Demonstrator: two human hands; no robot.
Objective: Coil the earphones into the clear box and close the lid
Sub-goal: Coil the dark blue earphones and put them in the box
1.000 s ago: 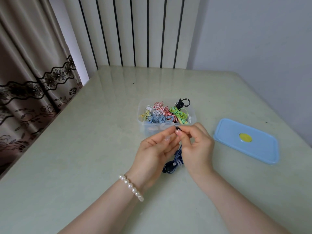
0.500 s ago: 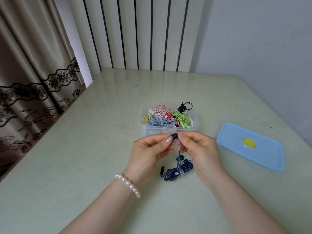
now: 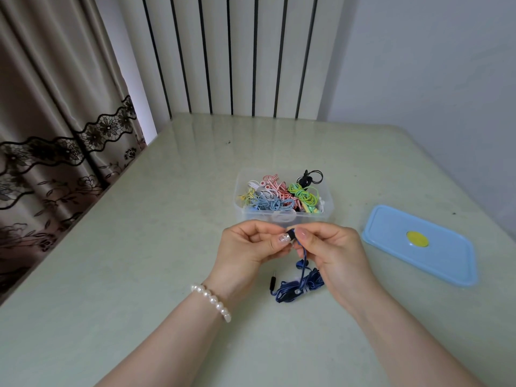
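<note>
Head view: left hand (image 3: 248,247) and right hand (image 3: 332,255) both pinch the dark blue earphones (image 3: 300,284), whose cord hangs to the surface (image 3: 139,275); clear box (image 3: 284,217) at 12 o'clock, lid (image 3: 418,244) at 3 o'clock.

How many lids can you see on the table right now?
1. The blue lid with a yellow centre lies flat on the table, to the right of the open clear box and apart from it. No other lid shows.
</note>
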